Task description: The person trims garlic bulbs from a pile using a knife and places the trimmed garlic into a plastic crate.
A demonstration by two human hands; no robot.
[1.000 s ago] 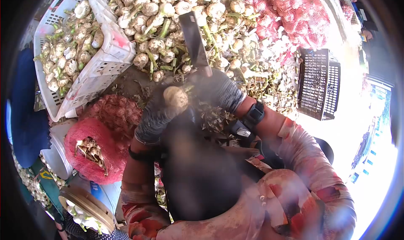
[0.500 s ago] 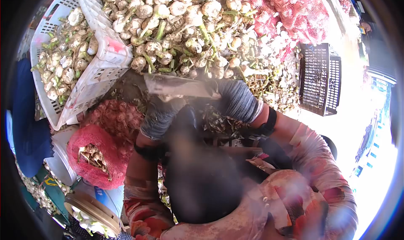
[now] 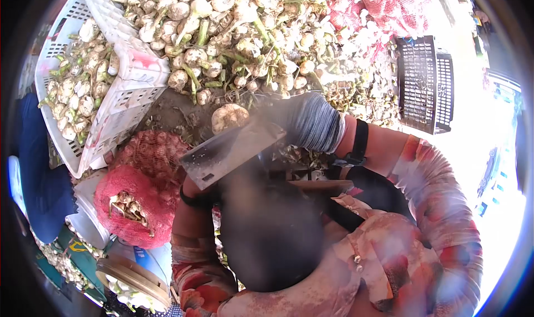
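Observation:
My right hand (image 3: 303,119), in a grey knitted glove, is closed round the handle end of a cleaver (image 3: 231,153). The broad blade slants down to the left across the middle of the view. Just above the blade's upper edge shows a round, pale garlic bulb (image 3: 229,118). My left hand is hidden behind the blade; only the left wrist with its black strap (image 3: 197,193) comes out below. Whether those fingers hold the bulb cannot be seen. Beyond both hands lies a large heap of garlic bulbs (image 3: 222,33) with cut green stems.
At left stands a white plastic crate (image 3: 130,75) holding garlic. A red mesh sack (image 3: 133,206) sits below it, near a bucket (image 3: 133,281) with pale pieces inside. More mesh sacks (image 3: 384,5) lie at the back right, beside a black basket (image 3: 420,83). Another person's dark-clothed leg (image 3: 44,178) is at far left.
The cleaver has turned from nearly level to slanting, its left end lower and now in front of my left hand. The garlic bulb has come into view above the blade.

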